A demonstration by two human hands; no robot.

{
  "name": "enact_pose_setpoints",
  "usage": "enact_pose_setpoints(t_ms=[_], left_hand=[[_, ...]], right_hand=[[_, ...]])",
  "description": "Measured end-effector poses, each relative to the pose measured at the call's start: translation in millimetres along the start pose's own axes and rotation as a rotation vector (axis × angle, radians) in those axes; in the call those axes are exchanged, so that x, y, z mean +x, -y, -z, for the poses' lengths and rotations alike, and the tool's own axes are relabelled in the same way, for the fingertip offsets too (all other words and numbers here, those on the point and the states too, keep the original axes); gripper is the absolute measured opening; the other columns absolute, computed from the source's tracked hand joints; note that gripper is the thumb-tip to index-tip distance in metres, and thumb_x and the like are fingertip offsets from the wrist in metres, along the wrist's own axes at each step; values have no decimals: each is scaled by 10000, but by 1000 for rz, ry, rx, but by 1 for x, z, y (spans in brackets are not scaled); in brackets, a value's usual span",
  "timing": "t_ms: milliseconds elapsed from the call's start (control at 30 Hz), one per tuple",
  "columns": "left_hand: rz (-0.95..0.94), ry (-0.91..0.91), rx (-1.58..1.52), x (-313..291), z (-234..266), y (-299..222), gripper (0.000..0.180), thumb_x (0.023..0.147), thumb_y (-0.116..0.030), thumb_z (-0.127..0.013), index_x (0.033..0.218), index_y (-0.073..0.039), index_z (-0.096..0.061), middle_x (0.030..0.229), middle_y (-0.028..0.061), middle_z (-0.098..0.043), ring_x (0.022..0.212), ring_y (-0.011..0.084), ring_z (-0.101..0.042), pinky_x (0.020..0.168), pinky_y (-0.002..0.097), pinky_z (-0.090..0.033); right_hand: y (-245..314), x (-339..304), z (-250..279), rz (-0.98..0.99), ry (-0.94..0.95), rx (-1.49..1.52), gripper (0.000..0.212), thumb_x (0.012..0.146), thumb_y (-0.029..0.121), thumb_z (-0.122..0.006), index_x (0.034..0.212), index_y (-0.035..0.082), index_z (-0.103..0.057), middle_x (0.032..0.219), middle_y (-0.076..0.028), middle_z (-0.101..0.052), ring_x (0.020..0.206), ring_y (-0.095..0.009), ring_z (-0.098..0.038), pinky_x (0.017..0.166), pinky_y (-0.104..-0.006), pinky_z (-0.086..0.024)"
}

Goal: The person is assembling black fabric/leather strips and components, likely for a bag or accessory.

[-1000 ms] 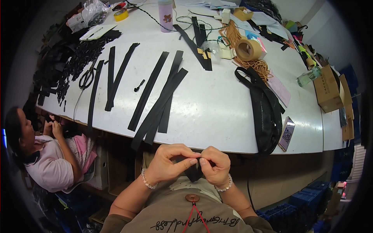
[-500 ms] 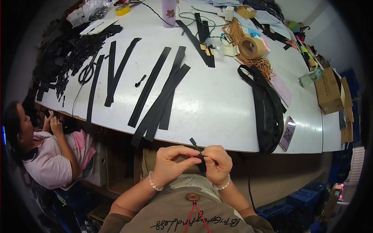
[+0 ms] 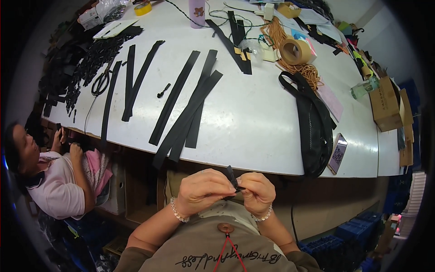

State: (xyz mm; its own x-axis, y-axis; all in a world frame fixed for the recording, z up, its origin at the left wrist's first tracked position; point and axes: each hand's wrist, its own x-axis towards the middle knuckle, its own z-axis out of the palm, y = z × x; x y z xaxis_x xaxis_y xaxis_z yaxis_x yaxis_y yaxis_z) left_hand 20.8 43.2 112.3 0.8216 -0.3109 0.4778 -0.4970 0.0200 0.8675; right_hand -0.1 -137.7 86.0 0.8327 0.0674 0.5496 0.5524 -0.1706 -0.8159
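Just off the table's near edge, my left hand (image 3: 203, 189) and my right hand (image 3: 257, 193) meet with thumbs and fingertips pinched together. Between them is a small black strip (image 3: 231, 175), its upper end sticking up above the fingers. Its lower part is hidden by the fingertips. On the table ahead lie long black strips (image 3: 174, 98), some crossing each other. Beside them rests a small black piece (image 3: 164, 90) with a thicker end.
A black bag (image 3: 313, 131) and a phone (image 3: 337, 153) lie at right. Scissors (image 3: 100, 84) and a heap of black pieces (image 3: 97, 56) are at left. Brown tape (image 3: 295, 51) and cord lie farther back. Another person (image 3: 61, 181) sits at left, hands holding something dark.
The small black strip has turned between my fingertips and now shows a wider, flatter side. My hands have moved slightly. The other person's hands have moved apart.
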Motion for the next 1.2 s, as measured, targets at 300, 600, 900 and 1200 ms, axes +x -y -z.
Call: enact_pose_setpoints(t_ms=[300,600,900,1200], left_hand=[[288,62,-68,-17,-6,11,133,726,19,-735,844,-19,-685,825,77,-677,758,171,-653,677,258,-516],[869,-1,-462,-51,-25,42,101,825,-7,-683,916,28,-658,906,66,-673,845,77,-621,744,216,-519],[726,54,-322,-41,-16,32,136,826,-9,-675,962,2,-680,917,55,-669,838,82,-615,733,221,-516],[726,165,-268,-43,-11,39,135,838,-41,-669,968,-9,-686,891,49,-682,807,71,-611,715,217,-505]], right_hand=[[4,-16,12,-405,145,195,59,853,10,-603,893,-20,-636,817,-97,-633,645,-151,-608,566,-240,-488],[-17,-44,19,-825,337,280,69,894,13,-560,856,-32,-597,692,-28,-574,524,-42,-526,452,-171,-400],[-12,-43,9,-832,181,388,80,886,49,-602,826,-4,-599,665,35,-518,546,-11,-427,471,-176,-333],[-13,-55,-5,-759,89,311,102,893,69,-599,822,-5,-599,634,48,-501,536,-18,-418,462,-181,-318]])
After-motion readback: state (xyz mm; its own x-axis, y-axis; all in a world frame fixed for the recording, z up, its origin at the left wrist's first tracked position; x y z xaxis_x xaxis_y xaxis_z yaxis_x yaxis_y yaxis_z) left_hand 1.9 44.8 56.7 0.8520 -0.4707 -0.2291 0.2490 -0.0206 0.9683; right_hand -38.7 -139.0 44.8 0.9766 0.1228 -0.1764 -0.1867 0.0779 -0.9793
